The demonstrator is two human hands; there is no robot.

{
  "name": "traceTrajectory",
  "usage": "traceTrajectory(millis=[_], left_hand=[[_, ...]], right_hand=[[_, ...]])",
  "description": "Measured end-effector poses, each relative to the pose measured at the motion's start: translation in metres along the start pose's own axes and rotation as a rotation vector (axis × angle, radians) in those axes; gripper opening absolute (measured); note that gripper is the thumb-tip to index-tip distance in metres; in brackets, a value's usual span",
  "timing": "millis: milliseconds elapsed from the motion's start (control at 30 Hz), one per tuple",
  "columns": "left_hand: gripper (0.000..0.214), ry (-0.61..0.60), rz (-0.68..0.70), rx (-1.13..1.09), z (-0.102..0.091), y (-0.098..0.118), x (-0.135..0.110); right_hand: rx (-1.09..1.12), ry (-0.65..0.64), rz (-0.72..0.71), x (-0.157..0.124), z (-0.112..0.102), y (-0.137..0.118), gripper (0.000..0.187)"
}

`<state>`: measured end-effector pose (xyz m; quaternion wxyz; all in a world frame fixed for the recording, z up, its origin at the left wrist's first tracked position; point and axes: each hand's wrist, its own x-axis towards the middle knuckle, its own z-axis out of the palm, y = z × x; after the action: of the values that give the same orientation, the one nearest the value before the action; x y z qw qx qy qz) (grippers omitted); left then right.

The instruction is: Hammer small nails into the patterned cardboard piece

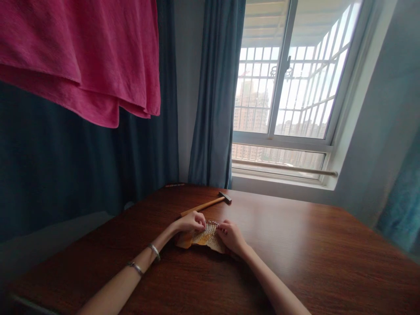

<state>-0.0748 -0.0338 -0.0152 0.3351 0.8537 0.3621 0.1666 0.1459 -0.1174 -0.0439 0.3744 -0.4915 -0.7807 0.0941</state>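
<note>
A crumpled cream and orange-yellow sheet [202, 239] with many small dark spots lies on the table between my hands. Along its far edge runs a row of thin dark pin-like pieces [211, 225] with pale tips, too small to name surely. My left hand [192, 222] is closed in a pinch at the left end of this row. At the right end, the fingers of my right hand [231, 235] are also pinched together, close to the sheet. What lies between the fingertips of either hand is hidden. Just beyond my left hand rests a hammer [205, 204] with a wooden handle and dark metal head.
The brown wooden table [295, 249] spreads out on both sides. Dark blue curtains [215, 100] hang behind it, beside a barred window [285, 87]. A pink towel [98, 57] hangs at upper left. Something small and dark [175, 185] lies at the table's far left corner.
</note>
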Motion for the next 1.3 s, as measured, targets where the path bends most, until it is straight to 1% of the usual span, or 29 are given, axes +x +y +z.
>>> traceTrajectory(millis=[367,667,833,900,1067,1200,1300], left_hand=[[0.022,0.05,-0.031,-0.052,0.007,-0.011,0.002],[0.023,0.064,-0.033,-0.05,0.007,-0.009,0.001],[0.024,0.059,-0.061,-0.075,0.008,-0.011,0.002],[0.024,0.056,-0.064,-0.083,0.009,-0.012,0.003],[0.024,0.062,-0.083,-0.138,0.009,-0.01,0.002],[0.025,0.076,-0.088,-0.204,0.009,-0.004,-0.001],[0.024,0.07,-0.079,-0.245,0.009,0.001,-0.002]], right_hand=[[0.072,0.01,0.017,0.0,0.003,0.004,0.012],[0.098,-0.003,0.002,0.0,0.002,0.006,0.014],[0.121,0.053,0.001,0.001,0.005,0.009,0.019],[0.117,0.08,0.031,0.002,0.007,0.011,0.022],[0.11,0.15,0.17,0.008,0.013,0.019,0.024],[0.02,0.164,0.299,0.017,0.016,0.03,0.023],[-0.033,0.161,0.339,0.024,0.017,0.038,0.021]])
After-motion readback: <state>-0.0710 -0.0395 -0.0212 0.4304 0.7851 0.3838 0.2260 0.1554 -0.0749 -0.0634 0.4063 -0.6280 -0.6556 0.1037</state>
